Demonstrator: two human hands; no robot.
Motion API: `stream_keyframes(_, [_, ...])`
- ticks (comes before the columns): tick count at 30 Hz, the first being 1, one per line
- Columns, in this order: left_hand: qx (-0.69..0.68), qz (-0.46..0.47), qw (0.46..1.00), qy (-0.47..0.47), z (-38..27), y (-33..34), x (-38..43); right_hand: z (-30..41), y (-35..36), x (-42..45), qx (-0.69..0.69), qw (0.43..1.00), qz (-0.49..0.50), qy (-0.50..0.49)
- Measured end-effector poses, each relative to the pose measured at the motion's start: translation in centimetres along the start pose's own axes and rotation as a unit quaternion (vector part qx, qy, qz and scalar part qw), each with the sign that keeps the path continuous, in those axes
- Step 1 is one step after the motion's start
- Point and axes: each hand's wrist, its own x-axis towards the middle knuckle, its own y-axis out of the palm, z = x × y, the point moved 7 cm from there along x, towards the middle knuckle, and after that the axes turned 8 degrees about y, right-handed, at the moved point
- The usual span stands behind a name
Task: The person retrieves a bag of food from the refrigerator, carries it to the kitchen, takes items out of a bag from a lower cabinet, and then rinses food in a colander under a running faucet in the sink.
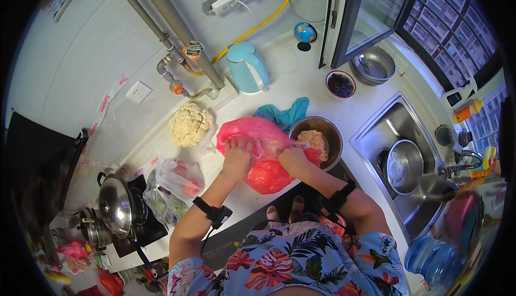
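A red plastic bag (269, 177) lies at the counter's front edge, its contents hidden. My left hand (238, 153) holds the left part of the bag, fingers spread over the crumpled plastic. On the other side, my right hand (294, 158) grips the gathered plastic, fingers partly hidden. Just beyond that hand stands a steel bowl (338, 144) holding a pale orange, minced-looking food (312, 140). A teal cloth (284, 112) lies crumpled behind the bag. To the left sits a whole cauliflower (191, 124).
Clear plastic bags of produce (173, 187) and a lidded steel pan (117, 205) occupy the left side. A light-blue kettle (246, 68) stands at the back. Dark food fills a bowl (340, 85) near the open window (367, 13). A sink (425, 134) with a steel basin (404, 167) is at right.
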Motion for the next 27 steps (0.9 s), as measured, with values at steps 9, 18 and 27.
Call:
stream_keyframes(9, [-0.186, -0.069, 0.957, 0.213, -2.2, 0.8, 0.0, 0.3, -2.7, -4.5, 0.142, 0.976, -0.104, -0.126])
stream_keyframes(18, [-0.209, -0.12, 0.967, 0.085, -0.1, -0.5, 0.3, -4.2, -3.7, -2.8, 0.311, 0.943, -0.024, 0.119])
stream_keyframes(27, [-0.213, -0.056, 0.963, 0.154, 1.0, -3.8, -1.5, -2.2, -5.5, -1.1, 0.131, 0.959, -0.238, -0.082])
